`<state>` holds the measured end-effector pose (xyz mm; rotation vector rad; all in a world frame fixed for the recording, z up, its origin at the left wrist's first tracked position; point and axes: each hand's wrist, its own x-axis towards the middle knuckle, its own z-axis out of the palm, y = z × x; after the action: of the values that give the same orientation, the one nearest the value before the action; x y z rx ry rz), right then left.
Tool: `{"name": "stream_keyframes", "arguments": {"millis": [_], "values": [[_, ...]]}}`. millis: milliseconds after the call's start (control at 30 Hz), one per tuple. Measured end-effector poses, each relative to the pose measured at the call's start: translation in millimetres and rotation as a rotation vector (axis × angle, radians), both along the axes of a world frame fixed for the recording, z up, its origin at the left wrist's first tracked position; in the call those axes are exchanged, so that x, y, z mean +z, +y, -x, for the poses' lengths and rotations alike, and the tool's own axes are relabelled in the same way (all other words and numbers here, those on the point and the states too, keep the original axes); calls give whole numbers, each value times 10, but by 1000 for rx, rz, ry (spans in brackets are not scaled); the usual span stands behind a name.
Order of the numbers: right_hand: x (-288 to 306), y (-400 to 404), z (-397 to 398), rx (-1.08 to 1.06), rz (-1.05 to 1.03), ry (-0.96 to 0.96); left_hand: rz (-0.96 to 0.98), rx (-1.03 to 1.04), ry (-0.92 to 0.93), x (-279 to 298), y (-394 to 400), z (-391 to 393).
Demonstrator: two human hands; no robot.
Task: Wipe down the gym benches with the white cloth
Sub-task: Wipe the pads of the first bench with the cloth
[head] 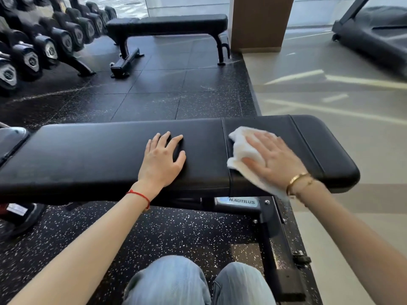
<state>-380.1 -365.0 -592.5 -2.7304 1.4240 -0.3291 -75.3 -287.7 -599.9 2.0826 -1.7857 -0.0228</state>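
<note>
A black padded gym bench (88,155) runs left to right in front of me. My left hand (161,156) lies flat on the middle of its pad, fingers spread. My right hand (275,160) presses the white cloth (242,148) flat against the bench's right section, next to the seam between the pads. The cloth sticks out to the left of my fingers and trails under my wrist over the front edge. A second black flat bench (171,24) stands further back on the dark rubber floor.
A rack of black dumbbells (44,45) lines the far left. A brown pillar (259,23) rises at the back, and a treadmill (374,38) sits at the far right on the pale floor. The bench's metal frame (271,227) stands by my knees.
</note>
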Motion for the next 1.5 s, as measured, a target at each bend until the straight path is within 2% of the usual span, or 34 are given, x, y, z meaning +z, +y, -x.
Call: {"name": "stream_keyframes", "arguments": {"millis": [100,233,333,467,600,733,800,900,1100,1267,1400,1500], "values": [[36,-312,-78,-124,-39,37,3,-1,8,-3,11,1],[85,17,-351,65,13,1,22,-7,10,-7,28,-19],[31,504,-182,238,150,-29,26,-4,8,-3,38,-15],[-57,677,-45,214,284,57,30,7,-4,0,43,19],[-133,682,-623,231,282,142,28,17,-2,10,32,32],[-179,711,-565,227,291,73,32,7,-7,-3,35,-12],[-179,698,-241,187,304,8,34,4,-8,-2,36,-20],[-140,659,62,103,278,18,30,10,-15,7,30,11],[-120,641,-601,125,192,87,20,19,-16,10,29,31],[-91,667,-234,109,193,-25,14,11,4,18,36,12],[7,397,62,-131,89,-32,18,12,3,12,24,20],[90,-81,-173,-278,-5,3,17,23,-5,16,21,37]]}}
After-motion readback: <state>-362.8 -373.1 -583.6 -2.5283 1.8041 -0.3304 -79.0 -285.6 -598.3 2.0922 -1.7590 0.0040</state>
